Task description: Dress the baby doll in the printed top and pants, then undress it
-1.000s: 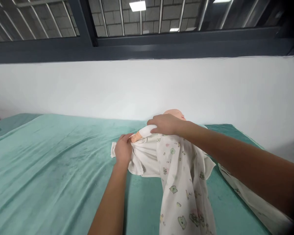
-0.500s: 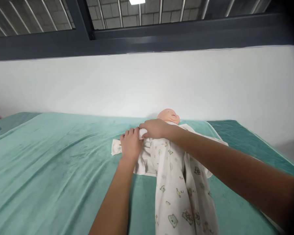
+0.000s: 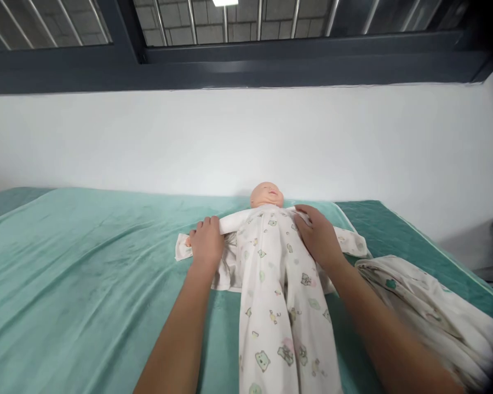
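Pressing down on a doll (image 3: pixel 266 195) in a printed white suit (image 3: pixel 271 284), both hands work mid-frame. The doll lies face up on a teal blanket (image 3: pixel 86 262), head toward the wall (image 3: pixel 246 142), arms out to the sides. Only the head shows bare; the body is all under the suit, and no doll hands or feet can be made out. Left hand (image 3: pixel 205 243) sits knuckles-up on the sleeve on that side, fingers curled down over the cloth; palm side is hidden, so cannot tell whether it pinches the sleeve or only rests on it. The sleeve end sticks out past the hand, limp and flat. Right hand (image 3: pixel 318 235) lies flat and loose-fingered on the suit's other shoulder and side, gripping nothing, covering the sleeve root there. Suit legs run toward the camera and are cut off at the bottom edge. Both forearms are cut off there too. A second printed cloth (image 3: pixel 427 306) lies bunched just beside the right forearm, blurred, partly lost in the dark right corner. A dark window frame (image 3: pixel 246 65) tops the wall, its upper part cropped.
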Action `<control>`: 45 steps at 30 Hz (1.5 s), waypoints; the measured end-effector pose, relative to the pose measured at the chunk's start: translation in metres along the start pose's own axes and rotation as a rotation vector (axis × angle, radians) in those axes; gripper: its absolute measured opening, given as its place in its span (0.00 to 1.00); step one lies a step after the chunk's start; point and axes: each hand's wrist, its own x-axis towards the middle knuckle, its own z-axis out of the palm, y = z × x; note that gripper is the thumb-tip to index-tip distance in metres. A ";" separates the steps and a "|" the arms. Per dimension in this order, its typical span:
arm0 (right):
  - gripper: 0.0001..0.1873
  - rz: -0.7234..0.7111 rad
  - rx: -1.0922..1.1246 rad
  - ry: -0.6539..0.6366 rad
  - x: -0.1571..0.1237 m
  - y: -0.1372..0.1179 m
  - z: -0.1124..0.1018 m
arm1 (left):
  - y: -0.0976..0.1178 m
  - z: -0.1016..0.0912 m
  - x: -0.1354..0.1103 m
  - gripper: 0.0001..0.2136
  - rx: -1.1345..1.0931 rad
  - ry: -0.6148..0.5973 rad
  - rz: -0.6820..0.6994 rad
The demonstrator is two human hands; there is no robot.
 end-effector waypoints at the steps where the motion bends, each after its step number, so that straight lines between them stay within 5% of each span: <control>1: 0.21 0.008 -0.016 0.032 -0.006 0.013 0.001 | 0.000 -0.001 0.000 0.08 0.007 -0.001 -0.007; 4: 0.20 -0.024 -0.085 0.056 -0.015 0.036 0.008 | 0.000 -0.001 -0.001 0.09 0.034 0.012 -0.014; 9: 0.21 0.024 -0.206 0.047 -0.009 0.037 0.014 | 0.003 -0.002 -0.002 0.12 0.019 0.038 0.012; 15: 0.23 0.107 -0.177 0.112 0.001 0.056 0.002 | 0.014 -0.009 -0.011 0.20 -0.258 0.120 0.019; 21: 0.18 0.198 -0.196 0.102 0.004 0.066 -0.001 | 0.050 -0.050 -0.019 0.15 -0.794 0.082 -0.030; 24: 0.16 0.210 -0.239 0.080 0.004 0.064 0.001 | 0.089 -0.076 -0.014 0.14 -0.914 -0.019 0.124; 26: 0.15 0.212 -0.248 0.075 0.005 0.064 0.002 | 0.120 -0.089 -0.006 0.14 -0.835 -0.095 0.255; 29: 0.15 0.213 -0.235 0.073 0.005 0.065 0.002 | 0.162 -0.096 0.009 0.16 -0.431 -0.274 0.463; 31: 0.16 0.210 -0.221 0.071 0.006 0.066 0.002 | 0.185 -0.093 0.020 0.16 -0.136 -0.391 0.558; 34: 0.14 0.208 -0.195 0.064 0.007 0.068 0.002 | 0.208 -0.081 0.033 0.14 0.020 -0.481 0.601; 38: 0.12 0.230 -0.177 0.040 0.011 0.069 -0.001 | 0.225 -0.066 0.041 0.14 0.105 -0.522 0.627; 45: 0.13 0.391 -0.095 0.051 0.016 0.072 -0.016 | 0.224 -0.057 0.048 0.20 0.177 -0.487 0.693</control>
